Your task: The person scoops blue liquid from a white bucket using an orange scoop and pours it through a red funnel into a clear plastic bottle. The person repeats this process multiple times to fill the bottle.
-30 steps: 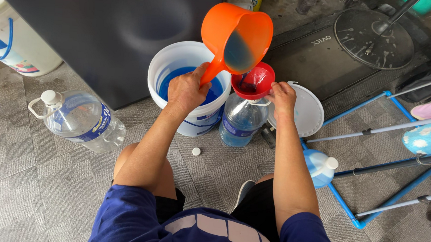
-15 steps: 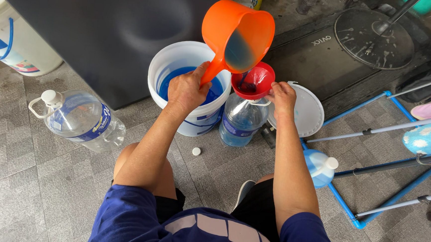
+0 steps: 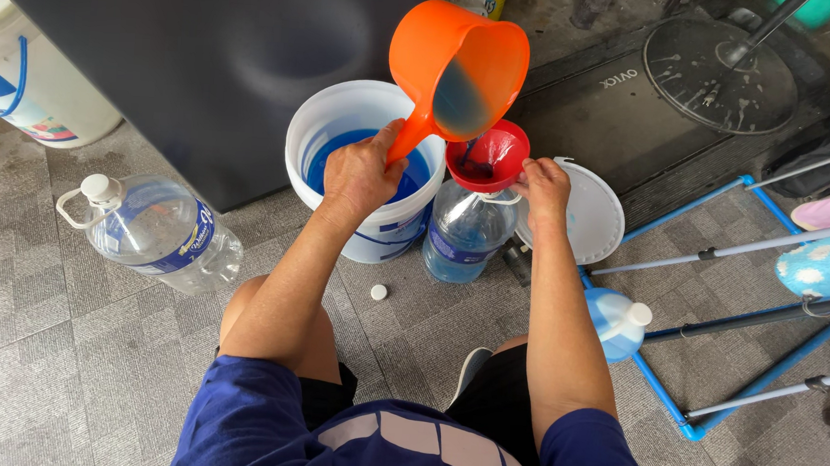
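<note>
Left hand [image 3: 361,174] grip closed on orange scoop [image 3: 459,68] handle, tilted over red funnel [image 3: 487,156], right hand [image 3: 544,188] fingers pinching funnel rim, funnel seated in bottle [image 3: 463,231] on floor beside white bucket [image 3: 345,114].

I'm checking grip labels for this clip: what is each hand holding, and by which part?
The left hand grips the orange scoop by its handle, tilted over the red funnel. The right hand holds the funnel's rim.

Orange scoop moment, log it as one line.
left hand: holds orange scoop, tilted over red funnel | right hand: steadies funnel | funnel in bottle | white bucket: blue liquid
</note>
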